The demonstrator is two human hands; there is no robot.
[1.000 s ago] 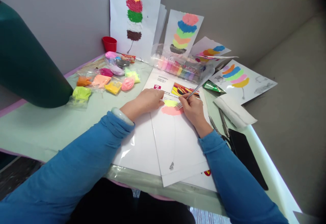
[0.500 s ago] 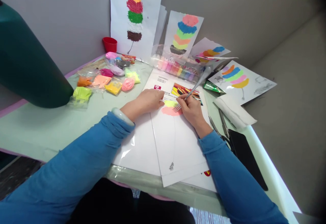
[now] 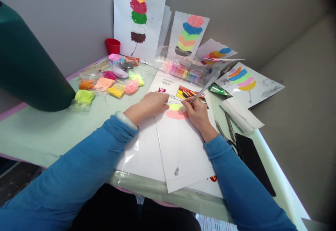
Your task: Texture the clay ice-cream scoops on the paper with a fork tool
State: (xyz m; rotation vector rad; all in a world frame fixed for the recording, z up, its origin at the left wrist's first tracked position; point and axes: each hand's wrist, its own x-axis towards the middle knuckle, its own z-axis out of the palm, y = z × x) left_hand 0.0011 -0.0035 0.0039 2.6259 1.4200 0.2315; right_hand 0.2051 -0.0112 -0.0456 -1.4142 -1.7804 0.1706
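Note:
My right hand grips a metal fork, its tines resting on a yellow-green clay patch that sits above a pink clay patch on a white sheet. My left hand lies flat with its fingers pressing the sheet beside the clay. Both arms wear blue sleeves, and a pale bangle circles my left wrist.
Bags of coloured clay lie at the left, with a red cup behind. A clear box of clay sticks stands ahead. Finished clay pictures lean on the wall and lie at right. Scissors and a black phone lie at right. A dark green bulk stands at left.
The fork has shifted slightly over the yellow-green clay; its handle angle changes a little. My left hand has stayed in place.

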